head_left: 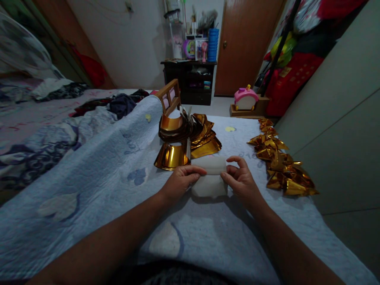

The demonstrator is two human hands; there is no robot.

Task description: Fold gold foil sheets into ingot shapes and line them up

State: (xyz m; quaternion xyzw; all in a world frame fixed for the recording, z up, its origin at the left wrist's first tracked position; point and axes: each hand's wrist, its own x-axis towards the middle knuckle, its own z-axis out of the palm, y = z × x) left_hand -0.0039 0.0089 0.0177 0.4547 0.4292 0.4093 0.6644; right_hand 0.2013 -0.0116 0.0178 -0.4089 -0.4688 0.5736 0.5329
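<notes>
A white sheet of paper (209,183) lies on the light blue quilt (97,174), its far part rolled or folded over toward me. My left hand (181,180) pinches the left end of that fold with thumb and fingers. My right hand (240,178) pinches the right end in the same way. Just beyond the sheet sits a heap of curled gold foil papers (190,138), the nearest one lying shiny side up. A row of folded gold paper pieces (280,162) runs along the right edge of the quilt, beside my right hand.
A pale wall or cabinet face (335,130) rises at the right. A small wooden chair back (170,95) stands behind the foil heap. Clothes (118,103) lie on the bed at left. A pink toy (246,99), dark cabinet (190,81) and wooden door (246,43) stand farther back.
</notes>
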